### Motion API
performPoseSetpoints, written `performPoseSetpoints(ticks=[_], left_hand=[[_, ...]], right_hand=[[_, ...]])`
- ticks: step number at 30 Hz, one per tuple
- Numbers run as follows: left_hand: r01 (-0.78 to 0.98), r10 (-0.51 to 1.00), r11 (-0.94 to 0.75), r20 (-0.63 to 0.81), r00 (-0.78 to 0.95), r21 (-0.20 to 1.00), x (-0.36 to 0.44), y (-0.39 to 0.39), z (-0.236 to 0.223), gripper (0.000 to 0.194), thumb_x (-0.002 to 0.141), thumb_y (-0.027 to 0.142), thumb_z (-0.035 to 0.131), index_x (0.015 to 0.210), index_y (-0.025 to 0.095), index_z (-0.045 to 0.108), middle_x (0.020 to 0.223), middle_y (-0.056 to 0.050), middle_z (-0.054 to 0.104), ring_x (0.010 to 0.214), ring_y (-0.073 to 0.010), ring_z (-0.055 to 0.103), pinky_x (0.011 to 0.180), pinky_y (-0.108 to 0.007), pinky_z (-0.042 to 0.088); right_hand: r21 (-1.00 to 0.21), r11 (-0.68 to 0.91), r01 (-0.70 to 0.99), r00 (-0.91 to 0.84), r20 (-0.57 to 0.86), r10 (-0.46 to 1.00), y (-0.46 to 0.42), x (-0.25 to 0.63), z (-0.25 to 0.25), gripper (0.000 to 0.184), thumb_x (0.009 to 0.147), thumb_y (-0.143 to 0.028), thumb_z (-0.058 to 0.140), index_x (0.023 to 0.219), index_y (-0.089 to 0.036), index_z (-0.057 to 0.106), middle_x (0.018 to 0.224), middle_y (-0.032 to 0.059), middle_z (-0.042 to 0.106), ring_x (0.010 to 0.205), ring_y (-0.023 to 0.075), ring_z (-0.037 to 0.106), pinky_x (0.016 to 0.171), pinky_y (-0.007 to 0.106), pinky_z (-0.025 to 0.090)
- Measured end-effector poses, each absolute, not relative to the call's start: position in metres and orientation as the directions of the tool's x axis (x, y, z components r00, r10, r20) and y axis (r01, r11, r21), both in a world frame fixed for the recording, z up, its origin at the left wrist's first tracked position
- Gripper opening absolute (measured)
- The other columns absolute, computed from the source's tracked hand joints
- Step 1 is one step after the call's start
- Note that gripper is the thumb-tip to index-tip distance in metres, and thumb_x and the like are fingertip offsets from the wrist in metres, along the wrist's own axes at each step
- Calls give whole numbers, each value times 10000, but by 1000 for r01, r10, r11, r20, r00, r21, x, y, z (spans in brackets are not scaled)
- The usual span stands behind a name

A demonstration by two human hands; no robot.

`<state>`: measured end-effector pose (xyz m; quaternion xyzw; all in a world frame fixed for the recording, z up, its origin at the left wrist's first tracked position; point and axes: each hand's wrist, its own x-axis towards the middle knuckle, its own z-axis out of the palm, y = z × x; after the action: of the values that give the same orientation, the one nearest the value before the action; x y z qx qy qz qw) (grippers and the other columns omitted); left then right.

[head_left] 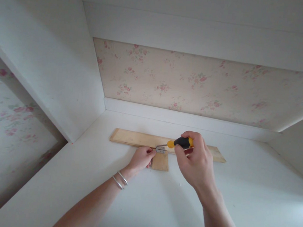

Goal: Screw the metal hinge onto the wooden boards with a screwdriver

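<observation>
My right hand (196,160) is closed round the yellow and black handle of a screwdriver (182,143). Its metal shaft points left, and the tip meets a small silver hinge (160,149). The hinge lies across the joint between a long thin wooden board (136,137) and a short wooden block (160,162) below it. At the hinge's left edge, the thumb and fingers of my left hand (142,158) are pinched together, the other fingers curled beside the block. Two silver bangles (120,180) circle my left wrist.
The boards lie on a white surface (137,211). Behind it rises a white frame (193,120) with a floral-papered panel (186,81). A white upright panel (47,55) stands at the left, with more floral wallpaper (12,126) beyond its edge.
</observation>
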<state>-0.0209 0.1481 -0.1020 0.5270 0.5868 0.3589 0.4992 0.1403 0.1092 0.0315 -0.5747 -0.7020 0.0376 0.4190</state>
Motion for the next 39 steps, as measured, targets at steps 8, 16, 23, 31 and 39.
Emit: performPoseSetpoints(ticks=[8, 16, 23, 31, 39], left_hand=[[255, 976, 191, -212, 58, 948, -21, 149, -106, 332, 847, 446, 512, 729, 147, 595, 486, 23, 510, 377, -88, 438, 363, -196, 300], [243, 975, 194, -215, 61, 950, -21, 148, -103, 340, 846, 452, 509, 726, 147, 598, 489, 25, 508, 387, -88, 438, 362, -194, 299], [233, 974, 197, -217, 62, 952, -20, 148, -102, 306, 842, 421, 510, 710, 155, 583, 485, 27, 504, 388, -92, 445, 360, -195, 314], [229, 975, 192, -213, 70, 954, -21, 149, -104, 331, 844, 453, 513, 729, 152, 591, 484, 28, 507, 388, -91, 445, 357, -195, 308], [247, 976, 186, -208, 65, 951, -20, 148, -102, 312, 850, 420, 510, 701, 154, 579, 478, 26, 506, 382, -89, 441, 355, -190, 298]], right_hand=[[-515, 313, 798, -1, 518, 856, 110, 139, 31, 237, 799, -240, 543, 1022, -256, 465, 944, -33, 594, 524, 79, 556, 571, 267, 434], [-530, 338, 777, 2, 540, 841, 111, 139, 29, 227, 806, -235, 535, 1021, -259, 465, 971, -33, 581, 568, 79, 594, 549, 243, 442], [-541, 346, 766, -20, 518, 855, 111, 139, 28, 240, 798, -223, 541, 1023, -254, 465, 964, -25, 594, 567, 83, 593, 560, 247, 454], [-558, 376, 740, -5, 555, 832, 110, 138, 29, 228, 821, -229, 529, 1040, -254, 469, 991, -14, 581, 620, 92, 618, 555, 236, 453], [-530, 391, 753, -52, 543, 838, 110, 136, 27, 206, 827, -207, 509, 1024, -250, 467, 996, -13, 575, 620, 95, 605, 559, 244, 449]])
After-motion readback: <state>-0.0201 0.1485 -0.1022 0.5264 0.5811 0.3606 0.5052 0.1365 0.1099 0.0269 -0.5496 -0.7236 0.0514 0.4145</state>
